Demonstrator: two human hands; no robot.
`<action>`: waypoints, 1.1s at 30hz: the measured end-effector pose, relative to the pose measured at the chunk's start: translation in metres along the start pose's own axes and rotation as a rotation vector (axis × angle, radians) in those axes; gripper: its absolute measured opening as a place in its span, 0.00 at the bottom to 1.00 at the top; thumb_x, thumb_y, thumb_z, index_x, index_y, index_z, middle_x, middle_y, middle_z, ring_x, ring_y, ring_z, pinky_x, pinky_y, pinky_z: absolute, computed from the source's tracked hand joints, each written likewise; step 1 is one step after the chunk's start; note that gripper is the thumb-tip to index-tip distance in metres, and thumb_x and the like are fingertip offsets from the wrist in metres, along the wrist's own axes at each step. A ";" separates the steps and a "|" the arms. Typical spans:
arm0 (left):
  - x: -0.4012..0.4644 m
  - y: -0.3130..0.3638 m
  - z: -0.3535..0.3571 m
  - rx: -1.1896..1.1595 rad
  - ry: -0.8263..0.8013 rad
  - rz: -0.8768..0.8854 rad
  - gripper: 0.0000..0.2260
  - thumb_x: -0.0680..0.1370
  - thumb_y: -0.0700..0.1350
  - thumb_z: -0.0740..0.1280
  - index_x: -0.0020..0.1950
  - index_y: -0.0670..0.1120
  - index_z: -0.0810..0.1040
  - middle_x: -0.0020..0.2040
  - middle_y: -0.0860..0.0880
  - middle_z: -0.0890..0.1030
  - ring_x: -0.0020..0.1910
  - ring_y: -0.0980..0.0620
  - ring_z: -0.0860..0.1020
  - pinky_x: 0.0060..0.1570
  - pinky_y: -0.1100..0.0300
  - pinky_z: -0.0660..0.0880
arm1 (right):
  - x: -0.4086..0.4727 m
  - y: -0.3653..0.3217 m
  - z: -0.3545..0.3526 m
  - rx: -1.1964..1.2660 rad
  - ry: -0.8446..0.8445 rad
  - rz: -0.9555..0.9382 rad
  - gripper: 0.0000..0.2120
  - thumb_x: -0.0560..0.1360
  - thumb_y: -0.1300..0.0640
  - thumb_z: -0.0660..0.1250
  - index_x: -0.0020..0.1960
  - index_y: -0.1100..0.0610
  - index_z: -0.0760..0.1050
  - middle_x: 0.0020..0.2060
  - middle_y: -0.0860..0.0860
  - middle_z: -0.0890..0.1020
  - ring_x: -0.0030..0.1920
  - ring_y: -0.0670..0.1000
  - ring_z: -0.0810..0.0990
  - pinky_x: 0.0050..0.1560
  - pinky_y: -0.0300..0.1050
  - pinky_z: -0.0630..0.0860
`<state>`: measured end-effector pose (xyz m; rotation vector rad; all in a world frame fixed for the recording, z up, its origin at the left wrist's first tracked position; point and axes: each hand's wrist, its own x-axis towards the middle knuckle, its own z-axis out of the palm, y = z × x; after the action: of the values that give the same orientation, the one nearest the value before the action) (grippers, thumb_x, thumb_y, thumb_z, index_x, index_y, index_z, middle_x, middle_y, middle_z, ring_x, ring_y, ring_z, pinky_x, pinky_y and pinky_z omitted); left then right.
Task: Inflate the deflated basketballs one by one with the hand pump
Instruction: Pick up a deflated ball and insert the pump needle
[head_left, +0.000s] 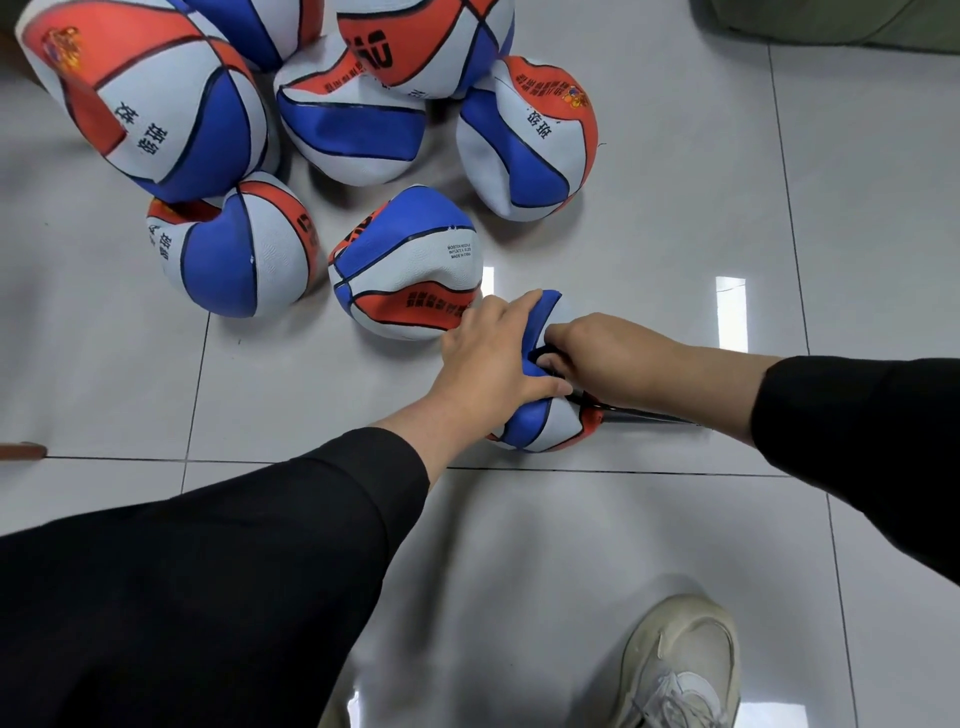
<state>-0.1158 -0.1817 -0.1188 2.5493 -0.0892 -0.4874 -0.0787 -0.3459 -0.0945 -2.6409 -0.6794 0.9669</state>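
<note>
Long black sleeves (218, 566) on both arms, bare hands, one cream lace-up sneaker (680, 670)

Item count, as visible:

- Basketballs: eight, all red, white and blue. Seven form a cluster in the upper left and upper centre of the frame: large ball (150, 98), top-edge ball (260, 26), top-centre ball (426, 41), centre ball (353, 130), right ball (524, 140), lower-left ball (234, 249), near ball (405, 265). The eighth, the held ball (540, 421), lies at centre frame, partly covered.
- Hands: two, left hand (488, 358) and right hand (597, 353).
- Black sleeves: two.
- Pump: one dark pump shaft (644, 415), mostly hidden.
- Shoes: one, pale shoe (680, 670), lower right.
</note>
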 end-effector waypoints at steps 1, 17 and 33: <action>0.000 0.000 0.000 0.002 0.003 0.003 0.46 0.67 0.66 0.78 0.80 0.57 0.62 0.64 0.49 0.70 0.65 0.47 0.67 0.62 0.49 0.68 | 0.001 0.000 0.001 -0.003 -0.006 0.000 0.17 0.84 0.54 0.58 0.36 0.52 0.63 0.31 0.51 0.72 0.32 0.51 0.69 0.30 0.41 0.60; -0.005 -0.005 -0.021 -0.017 -0.156 0.009 0.57 0.61 0.67 0.81 0.83 0.57 0.56 0.72 0.50 0.66 0.72 0.46 0.66 0.71 0.48 0.69 | -0.033 0.089 0.013 0.082 -0.093 0.181 0.12 0.84 0.51 0.61 0.64 0.54 0.75 0.56 0.52 0.82 0.50 0.53 0.76 0.49 0.44 0.69; -0.016 0.012 -0.010 0.132 -0.056 -0.003 0.52 0.64 0.67 0.79 0.82 0.58 0.58 0.65 0.49 0.69 0.66 0.46 0.68 0.61 0.50 0.72 | -0.023 0.078 0.081 0.025 -0.186 0.139 0.14 0.78 0.62 0.64 0.64 0.58 0.69 0.52 0.58 0.81 0.45 0.58 0.74 0.45 0.48 0.68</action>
<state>-0.1264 -0.1842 -0.0991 2.6654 -0.1429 -0.5713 -0.1209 -0.4193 -0.1720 -2.6275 -0.5241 1.2630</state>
